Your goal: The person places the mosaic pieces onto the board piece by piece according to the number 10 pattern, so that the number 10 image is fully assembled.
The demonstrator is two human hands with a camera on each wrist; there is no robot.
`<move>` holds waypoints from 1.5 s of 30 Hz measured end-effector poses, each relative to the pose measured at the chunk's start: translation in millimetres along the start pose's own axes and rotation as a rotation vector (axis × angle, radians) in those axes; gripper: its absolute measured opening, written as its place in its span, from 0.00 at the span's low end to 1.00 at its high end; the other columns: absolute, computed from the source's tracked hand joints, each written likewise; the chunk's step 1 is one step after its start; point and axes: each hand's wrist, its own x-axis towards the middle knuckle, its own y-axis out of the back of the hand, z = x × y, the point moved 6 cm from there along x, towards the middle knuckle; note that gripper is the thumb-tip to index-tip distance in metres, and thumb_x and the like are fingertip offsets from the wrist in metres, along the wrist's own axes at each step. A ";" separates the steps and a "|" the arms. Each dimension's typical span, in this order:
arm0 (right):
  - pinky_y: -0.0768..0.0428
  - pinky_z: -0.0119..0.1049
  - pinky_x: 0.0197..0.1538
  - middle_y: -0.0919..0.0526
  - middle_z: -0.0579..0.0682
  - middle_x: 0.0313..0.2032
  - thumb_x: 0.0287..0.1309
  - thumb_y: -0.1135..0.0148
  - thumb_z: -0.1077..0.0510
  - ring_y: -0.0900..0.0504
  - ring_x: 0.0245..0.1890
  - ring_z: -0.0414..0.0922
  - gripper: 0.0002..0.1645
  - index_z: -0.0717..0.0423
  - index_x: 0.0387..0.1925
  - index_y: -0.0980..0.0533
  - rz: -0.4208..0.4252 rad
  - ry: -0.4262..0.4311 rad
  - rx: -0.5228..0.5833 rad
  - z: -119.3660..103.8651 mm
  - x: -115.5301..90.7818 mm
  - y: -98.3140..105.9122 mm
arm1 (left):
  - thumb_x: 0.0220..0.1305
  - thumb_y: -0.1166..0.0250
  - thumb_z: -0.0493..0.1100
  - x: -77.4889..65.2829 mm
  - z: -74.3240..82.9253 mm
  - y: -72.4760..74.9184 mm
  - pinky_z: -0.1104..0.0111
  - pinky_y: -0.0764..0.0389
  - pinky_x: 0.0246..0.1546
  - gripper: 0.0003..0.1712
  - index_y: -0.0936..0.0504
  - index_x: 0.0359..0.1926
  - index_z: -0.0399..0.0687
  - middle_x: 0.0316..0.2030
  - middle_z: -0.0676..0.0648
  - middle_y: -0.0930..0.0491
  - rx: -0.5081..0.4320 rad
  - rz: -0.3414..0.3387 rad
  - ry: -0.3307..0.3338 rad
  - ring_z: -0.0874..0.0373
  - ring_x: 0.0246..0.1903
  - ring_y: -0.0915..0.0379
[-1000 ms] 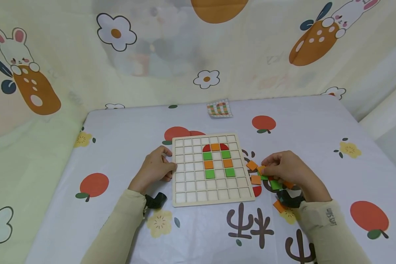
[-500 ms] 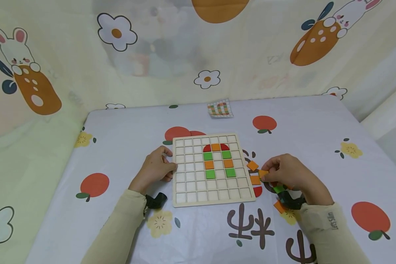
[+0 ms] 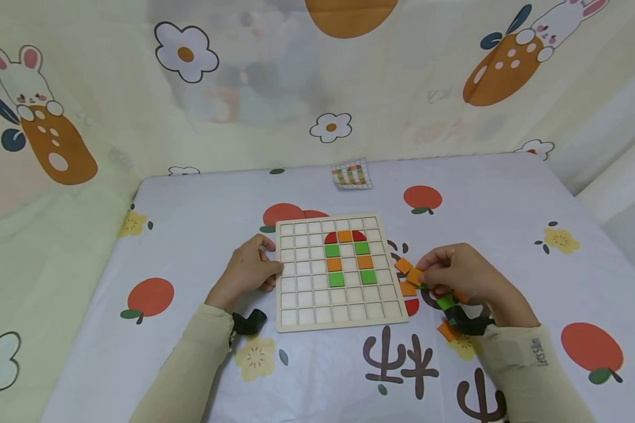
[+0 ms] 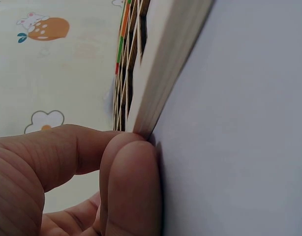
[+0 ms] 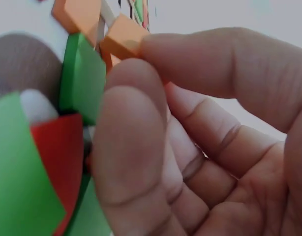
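At the left edge of the wooden grid board [image 3: 296,282], my left hand [image 3: 247,270] holds the rim with thumb and bent fingers. In the left wrist view its fingertips meet the board's edge [image 4: 163,73] near the tablecloth. Orange, green and red tiles form an arch in the grid. To the right of the board, my right hand [image 3: 463,273] pinches an orange square tile [image 5: 125,35] between thumb and finger, just above other pieces. Beneath and beside this hand lie loose tiles, among them a green one [image 5: 84,78] and a red one [image 5: 60,147]. Some are partly hidden by the hand.
A small card with a coloured grid pattern [image 3: 352,174] lies behind the board. Close to the board's right edge are an orange tile [image 3: 404,265], another orange tile [image 3: 407,288] and a red piece [image 3: 411,306]. One more orange tile [image 3: 447,331] lies nearer the right sleeve.
My right hand first drew slightly toward me with the orange tile, then shifted a little left toward the board. My left hand and the board have stayed in place.
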 end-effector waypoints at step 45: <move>0.12 0.34 0.36 0.13 0.57 0.30 0.61 0.34 0.67 0.17 0.27 0.45 0.08 0.68 0.41 0.18 -0.229 0.080 0.275 -44.0 24.0 -67.1 | 0.63 0.32 0.35 1.6 -1.3 0.6 0.67 0.14 0.24 0.21 0.27 0.55 0.43 0.32 0.42 0.23 -0.032 -0.012 -0.014 0.56 0.21 0.19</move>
